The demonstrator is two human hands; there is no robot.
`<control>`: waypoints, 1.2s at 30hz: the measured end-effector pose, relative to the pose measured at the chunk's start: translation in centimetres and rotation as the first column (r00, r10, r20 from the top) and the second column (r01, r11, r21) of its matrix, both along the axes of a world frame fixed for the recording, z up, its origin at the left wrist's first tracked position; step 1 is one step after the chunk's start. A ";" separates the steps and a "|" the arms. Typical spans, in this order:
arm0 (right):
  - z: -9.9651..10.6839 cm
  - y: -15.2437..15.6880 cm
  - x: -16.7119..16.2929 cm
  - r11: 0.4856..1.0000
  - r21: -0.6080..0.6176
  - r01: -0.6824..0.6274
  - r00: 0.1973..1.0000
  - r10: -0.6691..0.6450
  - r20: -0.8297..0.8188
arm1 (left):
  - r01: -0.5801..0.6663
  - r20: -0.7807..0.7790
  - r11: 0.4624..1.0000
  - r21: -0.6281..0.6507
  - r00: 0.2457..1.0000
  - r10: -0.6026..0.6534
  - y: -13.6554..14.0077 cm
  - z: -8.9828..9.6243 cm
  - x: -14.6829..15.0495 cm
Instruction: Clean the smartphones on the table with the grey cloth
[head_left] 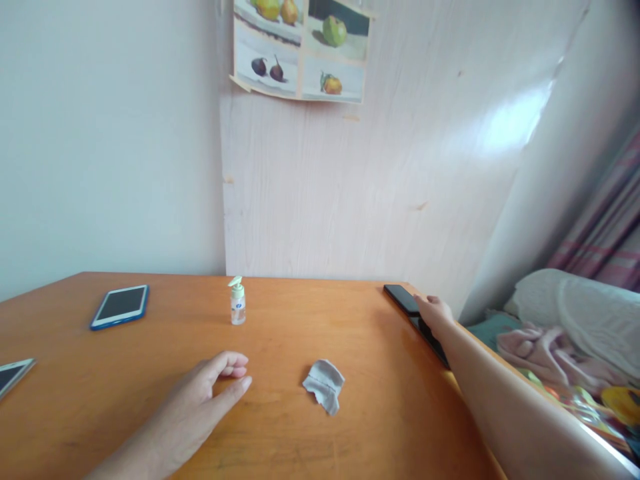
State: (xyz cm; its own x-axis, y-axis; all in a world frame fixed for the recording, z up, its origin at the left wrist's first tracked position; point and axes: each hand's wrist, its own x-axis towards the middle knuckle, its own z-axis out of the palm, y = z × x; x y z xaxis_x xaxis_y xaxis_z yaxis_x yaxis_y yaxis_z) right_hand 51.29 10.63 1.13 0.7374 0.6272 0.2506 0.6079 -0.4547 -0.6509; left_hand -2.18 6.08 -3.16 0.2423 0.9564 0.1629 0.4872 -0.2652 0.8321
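At the table's right edge, my right hand (434,313) is closed on a black phone (402,299), which lies flat with its far end showing. A second dark, flat device (429,339) lies just nearer, partly covered by my wrist and forearm. My left hand (213,387) hovers over or rests on the near left of the table, with thumb and bent fingers apart and nothing between them. To its right lies a crumpled grey cloth (325,385). Beyond the left hand stands a small clear pump bottle (238,305) with a pale green top.
On the orange wooden table (310,320), a tablet in a blue case (121,305) lies at the far left. A white-framed device (14,375) is cut off at the left border. A bed with bedding (560,353) adjoins the right side. Fruit pictures (303,50) hang on the wall.
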 end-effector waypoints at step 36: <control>-2.6 -9.2 -25.2 0.657 -0.290 -0.695 0.647 0.749 0.146 | -0.205 -0.023 0.969 0.142 0.977 0.210 -0.1 1.4 -0.5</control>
State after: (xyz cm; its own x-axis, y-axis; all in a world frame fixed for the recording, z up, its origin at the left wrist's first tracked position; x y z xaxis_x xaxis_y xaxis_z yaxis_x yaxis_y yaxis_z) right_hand 26.12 1.42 -1.48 -0.0378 0.9860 0.1627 0.9134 0.1001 -0.3946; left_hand -2.63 6.01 -1.73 0.0498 0.9554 0.2911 0.5740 -0.2659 0.7745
